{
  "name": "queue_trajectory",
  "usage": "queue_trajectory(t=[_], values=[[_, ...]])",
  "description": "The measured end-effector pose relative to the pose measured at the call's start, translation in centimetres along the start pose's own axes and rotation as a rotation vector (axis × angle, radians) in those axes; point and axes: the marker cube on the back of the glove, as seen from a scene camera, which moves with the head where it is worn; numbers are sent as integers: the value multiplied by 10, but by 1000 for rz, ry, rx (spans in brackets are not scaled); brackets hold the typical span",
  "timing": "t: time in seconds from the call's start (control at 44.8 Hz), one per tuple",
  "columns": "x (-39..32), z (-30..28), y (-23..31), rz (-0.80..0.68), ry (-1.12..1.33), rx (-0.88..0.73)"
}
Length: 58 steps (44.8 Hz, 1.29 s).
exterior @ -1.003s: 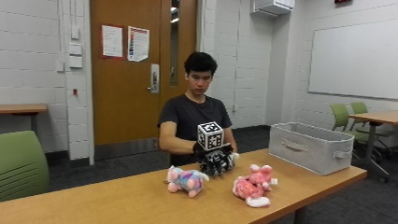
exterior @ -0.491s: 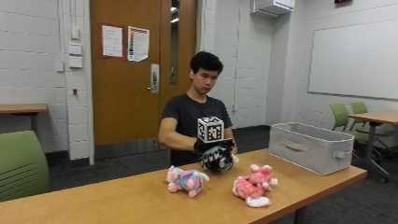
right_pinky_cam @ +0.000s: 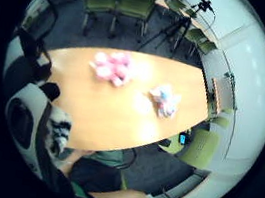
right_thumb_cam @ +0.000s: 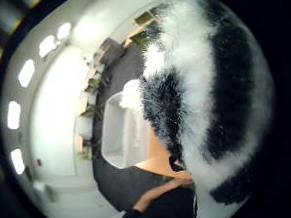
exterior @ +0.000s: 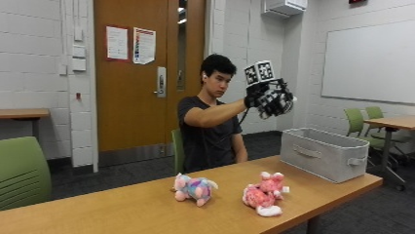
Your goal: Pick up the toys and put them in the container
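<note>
— Hand (exterior: 264,97) position?
— Raised at head height, fingers curled round a black-and-white striped plush toy (exterior: 277,103), between the person and the grey fabric container (exterior: 323,153).
— Other toys?
— Pastel plush (exterior: 194,188) and pink plush (exterior: 264,193) lie side by side on the table (exterior: 117,209), near the container.

Cam layout: one outside, two on the palm.
Outside cam sits across the counter (exterior: 129,207), facing the person, mid-range. Little-finger cam looks down at the counter from high up; thumb cam is pressed near striped fur (right_thumb_cam: 205,100) beside the fingers. All three catch the counter.
</note>
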Motion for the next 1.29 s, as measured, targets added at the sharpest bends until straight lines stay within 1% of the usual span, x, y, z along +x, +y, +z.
queue_trajectory(t=[0.134,0.29,0.357,0.446,0.491,0.557,0.58,0.647,0.669,0.736,0.78,0.825,0.892,1.003,1.093,1.115,1.182,1.293], values=[[-120,-10,-10,-137,-14,15],[-230,9,3,-267,-20,5],[-243,23,-4,-342,-57,-20],[-231,49,-23,-538,-55,-48],[-234,59,-24,-576,-75,-65],[-246,68,-24,-495,-124,-93],[-247,71,-24,-489,-123,-98],[-238,82,-25,-547,-43,-108],[-236,85,-26,-537,-18,-121],[-238,89,-25,-450,-22,-198],[-236,90,-24,-427,-40,-237],[-229,90,-25,-443,-39,-241],[-222,86,-23,-483,-19,-199],[-257,75,18,-518,46,-143],[-236,65,21,-582,66,-139],[-227,63,18,-554,71,-141],[-196,57,5,-393,106,-139],[-139,48,-10,-316,169,-125]])
